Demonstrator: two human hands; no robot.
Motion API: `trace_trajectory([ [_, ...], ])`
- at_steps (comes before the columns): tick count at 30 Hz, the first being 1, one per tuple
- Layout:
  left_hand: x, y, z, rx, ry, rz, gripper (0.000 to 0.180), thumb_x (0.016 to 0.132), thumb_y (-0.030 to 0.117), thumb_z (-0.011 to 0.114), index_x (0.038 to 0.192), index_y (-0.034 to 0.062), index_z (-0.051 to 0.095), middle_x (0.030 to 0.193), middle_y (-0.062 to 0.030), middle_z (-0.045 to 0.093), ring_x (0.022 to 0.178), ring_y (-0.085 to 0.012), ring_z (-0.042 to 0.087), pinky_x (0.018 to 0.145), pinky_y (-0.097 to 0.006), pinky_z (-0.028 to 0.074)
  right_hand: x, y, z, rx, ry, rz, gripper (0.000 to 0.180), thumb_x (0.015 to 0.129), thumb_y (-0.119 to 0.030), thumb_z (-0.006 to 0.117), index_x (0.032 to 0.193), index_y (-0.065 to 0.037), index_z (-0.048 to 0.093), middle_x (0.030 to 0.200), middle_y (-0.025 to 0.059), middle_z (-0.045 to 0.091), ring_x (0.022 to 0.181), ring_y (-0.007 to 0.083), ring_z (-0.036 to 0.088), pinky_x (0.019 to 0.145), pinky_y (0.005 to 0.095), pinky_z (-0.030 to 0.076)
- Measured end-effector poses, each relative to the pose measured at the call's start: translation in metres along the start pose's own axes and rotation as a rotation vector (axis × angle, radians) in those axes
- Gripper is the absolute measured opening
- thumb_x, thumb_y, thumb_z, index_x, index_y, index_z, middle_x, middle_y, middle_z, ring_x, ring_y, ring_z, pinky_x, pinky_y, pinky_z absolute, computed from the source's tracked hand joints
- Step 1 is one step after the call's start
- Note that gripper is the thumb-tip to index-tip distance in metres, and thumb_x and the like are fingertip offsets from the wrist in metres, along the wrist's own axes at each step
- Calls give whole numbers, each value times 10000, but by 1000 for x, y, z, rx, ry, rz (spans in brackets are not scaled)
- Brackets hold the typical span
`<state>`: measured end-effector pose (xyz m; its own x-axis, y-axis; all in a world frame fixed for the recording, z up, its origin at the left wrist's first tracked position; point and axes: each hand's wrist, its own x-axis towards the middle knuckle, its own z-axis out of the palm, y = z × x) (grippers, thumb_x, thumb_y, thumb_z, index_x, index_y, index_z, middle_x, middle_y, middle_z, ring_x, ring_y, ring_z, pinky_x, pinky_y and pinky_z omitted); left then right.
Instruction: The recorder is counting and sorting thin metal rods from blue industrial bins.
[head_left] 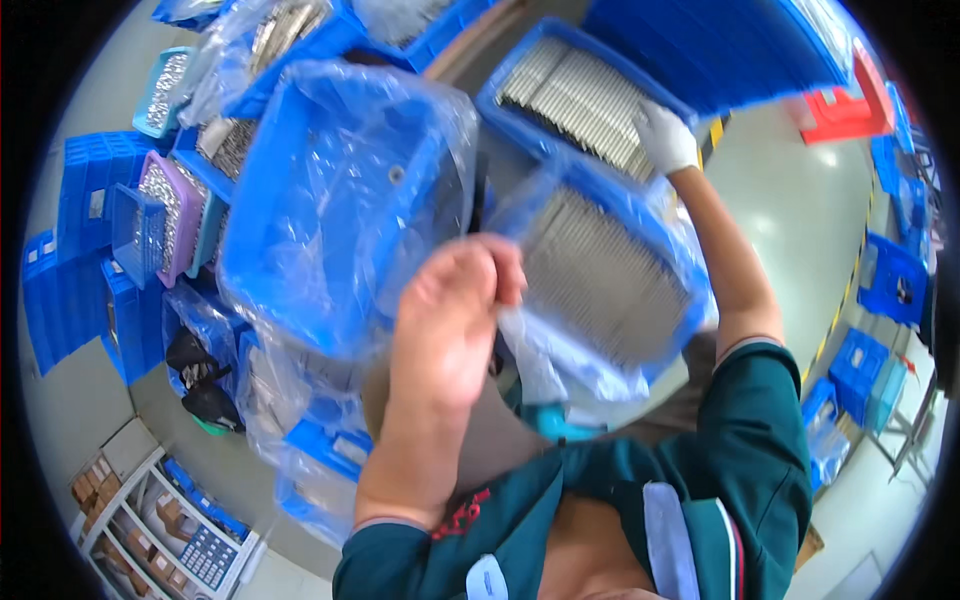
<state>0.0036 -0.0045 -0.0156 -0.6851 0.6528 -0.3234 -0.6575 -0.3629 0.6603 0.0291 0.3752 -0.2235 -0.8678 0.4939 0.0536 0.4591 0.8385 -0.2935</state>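
My left hand (450, 310) pinches the clear bag (560, 345) lining a blue tray (640, 290) of metal parts; my gloved right hand (665, 135) grips its far rim, above a grey floor (800, 220) crowded with blue crates (80, 290).

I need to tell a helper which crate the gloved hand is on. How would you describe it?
Start at the large tilted blue plastic bin lined with a clear bag in the middle. To its right, two blue crates hold rows of grey metal strips. The upper crate has the white-gloved right hand at its corner; unlike the lower crate, it has no bag lining.

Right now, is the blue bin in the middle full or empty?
Full. The bag-lined blue bin is packed edge to edge with grey metal strips; the left hand pinches its clear plastic bag.
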Motion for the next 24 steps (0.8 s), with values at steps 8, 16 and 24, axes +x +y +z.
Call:
trace_trajectory([
  [8,6,-8,1,-2,33,4,269,876,208,607,1016,-20,582,786,-41,574,707,-132,517,663,-262,437,-134,-47,-28,353,21,303,301,809,-355,544,910,-103,672,887,146,648,840,318,623,766,372,486],
  [16,12,-5,-17,78,120,40,266,863,239,626,989,5,609,768,-24,571,689,-122,515,628,-261,441,-272,-61,34,208,-357,953,504,715,-359,547,1043,18,606,1057,259,600,1037,368,570,895,389,443],
  [24,8,-7,-4,49,87,74,215,856,206,632,933,5,636,750,-37,597,647,-112,528,576,-233,435,-285,-80,43,247,-370,1131,504,650,-364,660,972,24,650,1042,248,612,1009,353,591,862,371,478],
])
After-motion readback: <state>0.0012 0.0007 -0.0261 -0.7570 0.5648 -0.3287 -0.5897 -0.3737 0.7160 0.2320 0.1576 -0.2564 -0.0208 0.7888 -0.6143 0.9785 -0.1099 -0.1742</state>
